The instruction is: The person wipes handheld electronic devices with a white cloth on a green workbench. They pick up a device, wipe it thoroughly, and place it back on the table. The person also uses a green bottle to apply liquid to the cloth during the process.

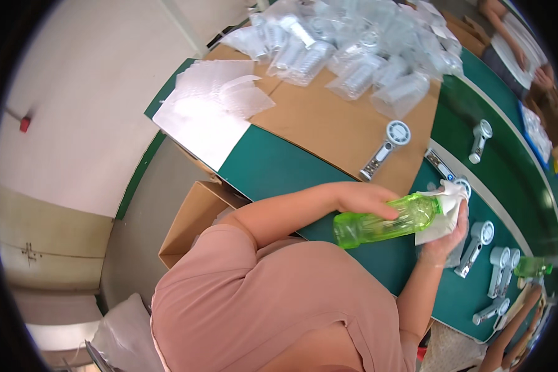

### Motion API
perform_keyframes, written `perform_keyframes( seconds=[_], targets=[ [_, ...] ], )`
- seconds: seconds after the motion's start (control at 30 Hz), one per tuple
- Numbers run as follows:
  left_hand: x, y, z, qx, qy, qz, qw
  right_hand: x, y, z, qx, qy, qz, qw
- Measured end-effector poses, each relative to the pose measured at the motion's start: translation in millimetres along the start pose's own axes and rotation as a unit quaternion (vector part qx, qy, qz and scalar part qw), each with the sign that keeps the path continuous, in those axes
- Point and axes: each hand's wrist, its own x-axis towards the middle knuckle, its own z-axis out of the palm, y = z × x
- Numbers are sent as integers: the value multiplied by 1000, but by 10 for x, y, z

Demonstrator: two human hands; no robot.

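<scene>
My left hand (367, 199) is wrapped around a translucent green plastic bottle (378, 228), which is tipped on its side. The bottle's neck points right and meets a white cloth (443, 220). Bunched in my right hand (447, 243), the cloth hides part of my fingers and the bottle's mouth. Just beyond the cloth lies a white and silver handheld fan (441, 165), its round head partly covered. Another handheld fan (384, 152) rests on the cardboard, and a third fan (475, 248) lies right of my right hand.
Clear bagged items (353, 53) pile up at the back of the cardboard sheet (316, 118). White pouches (214, 93) lie far left. More fans (499, 270) and another green bottle (532, 266) are at right. An open carton (192, 217) stands beside the table. Other people work at right.
</scene>
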Motion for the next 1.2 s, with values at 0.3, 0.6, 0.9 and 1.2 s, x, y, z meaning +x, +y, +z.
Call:
perform_keyframes(
  seconds=[0.3,0.6,0.9,1.2],
  targets=[
    [-2202,812,-342,305,620,204,693,-3,-54,-59,26,-15,6,1000],
    [-2738,276,-997,483,823,105,280,76,89,-158,16,68,0,998],
    [-1261,360,-249,622,608,273,411,51,242,-140,25,-14,91,995],
    [-671,83,233,504,498,139,692,151,291,106,-7,-31,108,994]
  ],
)
